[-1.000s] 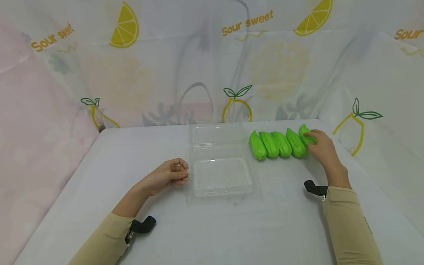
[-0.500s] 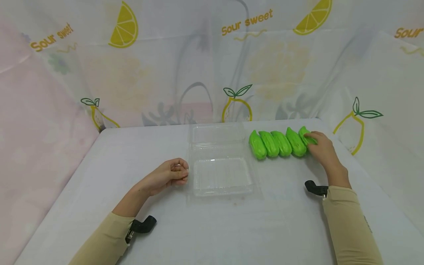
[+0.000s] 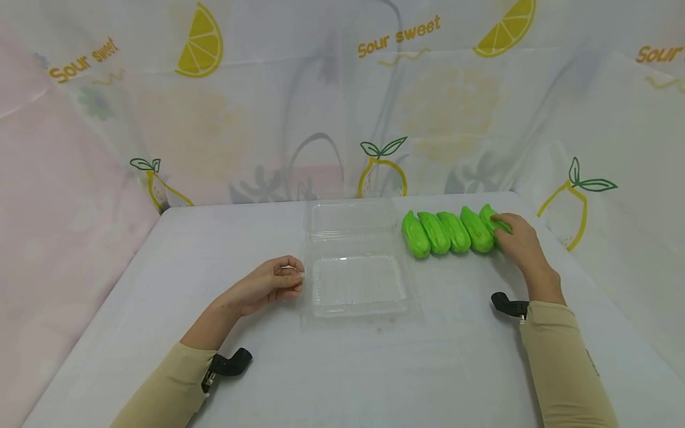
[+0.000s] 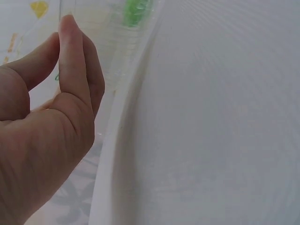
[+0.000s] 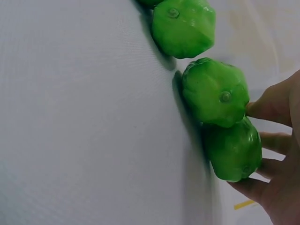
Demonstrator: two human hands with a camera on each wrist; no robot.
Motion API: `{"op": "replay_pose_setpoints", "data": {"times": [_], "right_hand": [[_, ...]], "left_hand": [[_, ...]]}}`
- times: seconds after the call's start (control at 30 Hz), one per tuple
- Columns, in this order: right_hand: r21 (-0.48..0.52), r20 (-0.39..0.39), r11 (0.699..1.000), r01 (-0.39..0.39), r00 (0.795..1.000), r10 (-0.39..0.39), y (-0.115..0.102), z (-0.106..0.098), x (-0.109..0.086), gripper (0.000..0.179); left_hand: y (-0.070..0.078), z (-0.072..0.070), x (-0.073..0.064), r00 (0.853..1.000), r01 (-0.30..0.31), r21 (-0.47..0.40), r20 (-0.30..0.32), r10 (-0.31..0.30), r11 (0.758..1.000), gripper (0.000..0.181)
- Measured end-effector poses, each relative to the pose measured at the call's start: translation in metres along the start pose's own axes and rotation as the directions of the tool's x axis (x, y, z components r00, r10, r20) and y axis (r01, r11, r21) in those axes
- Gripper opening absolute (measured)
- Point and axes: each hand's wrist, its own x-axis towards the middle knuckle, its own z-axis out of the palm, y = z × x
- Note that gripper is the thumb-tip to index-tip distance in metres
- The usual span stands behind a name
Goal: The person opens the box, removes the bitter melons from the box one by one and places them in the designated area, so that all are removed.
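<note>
Several glossy, bright-green, ridged gourd-like fruits (image 3: 453, 232) with pointed tips lie side by side in a row at the right. My right hand (image 3: 520, 242) grips the rightmost green fruit (image 5: 233, 151), which rests against its neighbour (image 5: 216, 93). In the right wrist view the thumb lies by the joint between these two and the fingers curl round the far side. A clear plastic clamshell box (image 3: 360, 306) lies open in the middle, its lid (image 3: 350, 215) laid back. My left hand (image 3: 273, 285) pinches the box's left edge between thumb and fingers.
The box and fruits lie on a white-covered table (image 3: 342, 380). Behind it hangs a lemon-printed curtain (image 3: 342, 107), reaching round to both sides. A black wrist mount (image 3: 232, 362) sticks out from the left sleeve, and another black mount (image 3: 509, 305) from the right.
The rightmost green fruit has dropped slightly towards me with my right hand and sits closer against its neighbour. My left hand and the box stay put.
</note>
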Motion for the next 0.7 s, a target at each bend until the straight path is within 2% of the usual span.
{"op": "replay_pose_setpoints", "data": {"times": [0.33,0.7], "right_hand": [[0.018,-0.015,1.0,-0.004,1.0,0.005,-0.0003,-0.0015,0.0003,0.046],[0.008,-0.064,0.999,0.05,0.997,-0.05,-0.007,-0.0008,-0.001,0.041]], "left_hand": [[0.0011,0.0003,-0.0006,1.0,-0.003,-0.011,0.004,0.003,1.0,0.025],[0.0003,-0.001,-0.0013,1.0,-0.003,-0.024,0.013,0.004,1.0,0.021]]}}
